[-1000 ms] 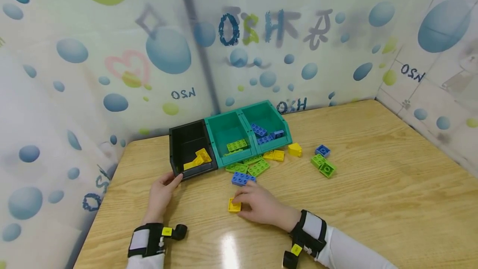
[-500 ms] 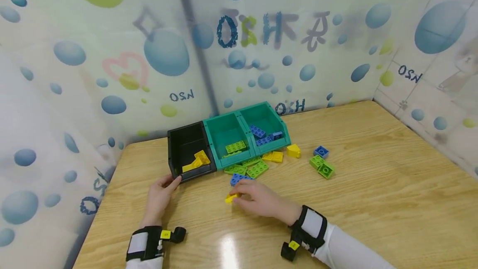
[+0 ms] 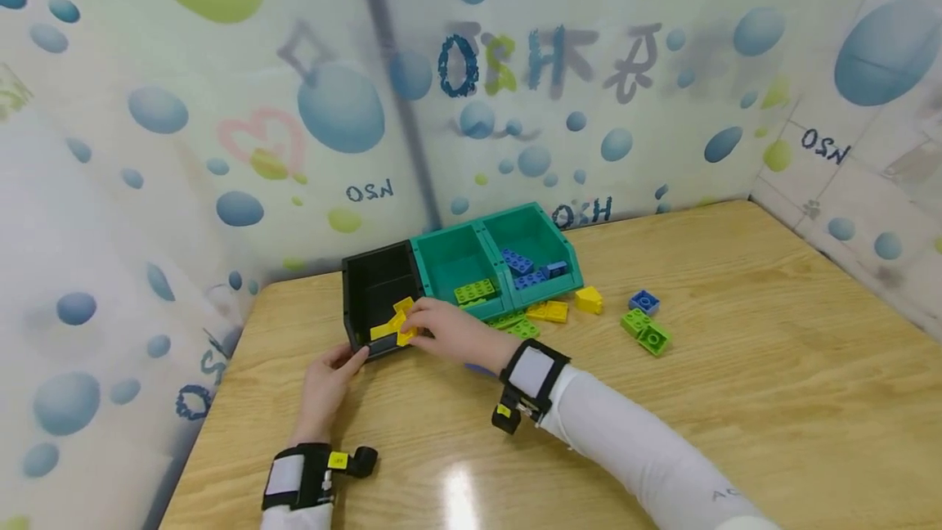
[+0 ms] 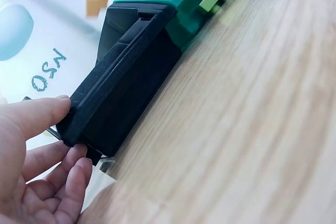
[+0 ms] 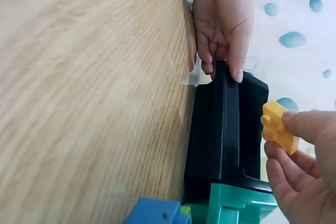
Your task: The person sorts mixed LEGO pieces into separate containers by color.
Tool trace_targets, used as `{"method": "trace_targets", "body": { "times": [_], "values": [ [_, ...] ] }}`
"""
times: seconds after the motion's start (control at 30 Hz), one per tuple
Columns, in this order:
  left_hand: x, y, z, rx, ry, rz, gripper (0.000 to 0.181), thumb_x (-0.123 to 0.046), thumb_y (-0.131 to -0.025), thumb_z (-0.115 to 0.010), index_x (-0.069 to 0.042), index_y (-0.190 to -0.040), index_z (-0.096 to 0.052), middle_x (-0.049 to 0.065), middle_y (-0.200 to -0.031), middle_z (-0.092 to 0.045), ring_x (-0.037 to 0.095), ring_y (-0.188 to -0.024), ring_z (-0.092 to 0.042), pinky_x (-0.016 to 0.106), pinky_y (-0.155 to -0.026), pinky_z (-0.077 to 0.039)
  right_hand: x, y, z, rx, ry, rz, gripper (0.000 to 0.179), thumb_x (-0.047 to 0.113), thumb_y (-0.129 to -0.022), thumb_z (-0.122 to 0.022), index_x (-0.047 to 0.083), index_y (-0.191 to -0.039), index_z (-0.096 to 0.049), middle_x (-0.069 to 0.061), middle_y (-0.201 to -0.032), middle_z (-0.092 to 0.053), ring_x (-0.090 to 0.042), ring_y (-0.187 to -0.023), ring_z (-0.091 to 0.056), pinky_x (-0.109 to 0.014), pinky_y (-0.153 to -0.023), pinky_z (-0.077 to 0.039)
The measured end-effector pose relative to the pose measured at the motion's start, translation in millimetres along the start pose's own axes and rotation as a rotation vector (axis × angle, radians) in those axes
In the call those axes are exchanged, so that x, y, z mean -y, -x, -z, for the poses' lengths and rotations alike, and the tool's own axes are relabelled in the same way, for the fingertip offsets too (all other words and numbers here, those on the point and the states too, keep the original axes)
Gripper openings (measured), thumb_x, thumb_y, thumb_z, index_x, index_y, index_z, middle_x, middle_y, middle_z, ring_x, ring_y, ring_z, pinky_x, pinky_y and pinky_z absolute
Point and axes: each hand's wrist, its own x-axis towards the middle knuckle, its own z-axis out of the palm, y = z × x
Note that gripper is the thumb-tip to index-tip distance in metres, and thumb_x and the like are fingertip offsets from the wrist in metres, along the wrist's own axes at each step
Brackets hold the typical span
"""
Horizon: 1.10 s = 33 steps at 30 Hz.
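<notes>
Above the front lip of the black bin, right grip pinches a yellow brick; left grip holds the bin's corner. Best: keep bin steady, clear the lip, release low.

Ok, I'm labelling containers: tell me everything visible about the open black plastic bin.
The black plastic bin looks rigid and rectangular, with a thick front rim. It sits open side up on the pale wooden table, its right side against a teal plastic bin. Yellow plastic bricks lie inside near the front. The left hand grips its front left corner.
</notes>
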Motion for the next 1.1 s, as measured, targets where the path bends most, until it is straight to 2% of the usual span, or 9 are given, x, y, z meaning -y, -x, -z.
{"method": "trace_targets", "body": {
  "times": [0.17,0.4,0.5,0.67,0.8,0.93,1.03,1.1],
  "values": [
    [-1.7,-0.4,-1.4,0.008,0.018,0.000,0.059,-0.041,-0.092,-0.058,0.002,-0.133,-0.049,0.023,-0.131,-0.050,0.032,-0.116,-0.044,0.046,-0.101,-0.035,3,-17.8,-4,-0.015,0.049,-0.026,0.023,0.012,-0.094,-0.058,0.007,-0.114,-0.067,-0.008,-0.128,-0.054,-0.017,-0.112,-0.057,-0.018,-0.092,-0.046],
    [-3.4,-0.2,1.1,0.018,0.031,-0.003,0.062,-0.042,-0.093,-0.057,0.002,-0.136,-0.046,0.023,-0.134,-0.048,0.031,-0.119,-0.042,0.046,-0.103,-0.033,3,-29.5,-14,0.112,0.154,-0.091,0.039,0.020,-0.096,-0.055,0.005,-0.131,-0.056,-0.011,-0.146,-0.039,-0.015,-0.118,-0.055,-0.022,-0.098,-0.043],
    [-3.8,-0.4,0.4,0.014,0.032,-0.011,0.059,-0.039,-0.093,-0.057,0.002,-0.135,-0.048,0.023,-0.133,-0.049,0.031,-0.119,-0.043,0.045,-0.103,-0.033,3,-29.5,-18,0.169,0.192,-0.089,0.046,0.023,-0.095,-0.057,0.005,-0.137,-0.049,-0.012,-0.152,-0.030,-0.018,-0.130,-0.046,-0.025,-0.105,-0.038],
    [-2.8,0.1,-1.1,0.002,0.019,-0.012,0.057,-0.038,-0.093,-0.058,0.002,-0.132,-0.051,0.024,-0.131,-0.052,0.031,-0.118,-0.045,0.046,-0.102,-0.034,9,-26.5,-23,0.260,0.250,-0.102,0.057,0.031,-0.094,-0.058,0.006,-0.143,-0.041,-0.012,-0.158,-0.013,-0.023,-0.145,-0.019,-0.031,-0.113,-0.025],
    [-1.9,0.1,-1.0,-0.005,0.006,-0.020,0.057,-0.039,-0.092,-0.058,0.002,-0.131,-0.052,0.024,-0.130,-0.053,0.031,-0.118,-0.046,0.045,-0.100,-0.035,15,-25.4,-23,0.284,0.250,-0.150,0.063,0.036,-0.093,-0.058,0.004,-0.144,-0.037,-0.011,-0.160,-0.001,-0.026,-0.146,-0.008,-0.031,-0.115,-0.022],
    [-1.6,-0.7,-1.1,-0.010,0.004,-0.032,0.059,-0.040,-0.092,-0.059,0.003,-0.131,-0.052,0.024,-0.130,-0.053,0.031,-0.120,-0.046,0.045,-0.100,-0.035,19,-25.4,-22,0.262,0.229,-0.188,0.071,0.040,-0.093,-0.057,0.000,-0.146,-0.030,-0.012,-0.159,0.009,-0.027,-0.147,-0.004,-0.031,-0.115,-0.022],
    [-1.4,-1.2,-1.4,-0.007,0.018,-0.030,0.060,-0.041,-0.091,-0.059,0.003,-0.131,-0.052,0.024,-0.131,-0.053,0.031,-0.121,-0.045,0.046,-0.101,-0.034,18,-23.7,-20,0.237,0.165,-0.184,0.071,0.040,-0.094,-0.056,0.005,-0.148,-0.027,-0.011,-0.159,0.010,-0.027,-0.147,-0.004,-0.034,-0.115,-0.024],
    [-1.4,-1.3,-1.3,-0.007,0.027,-0.029,0.060,-0.041,-0.091,-0.059,0.003,-0.131,-0.051,0.025,-0.131,-0.052,0.032,-0.121,-0.045,0.046,-0.101,-0.034,17,-19.7,-16,0.220,0.112,-0.161,0.065,0.038,-0.094,-0.056,0.011,-0.148,-0.032,-0.011,-0.160,0.007,-0.028,-0.146,-0.007,-0.038,-0.114,-0.024]
  ]
}}
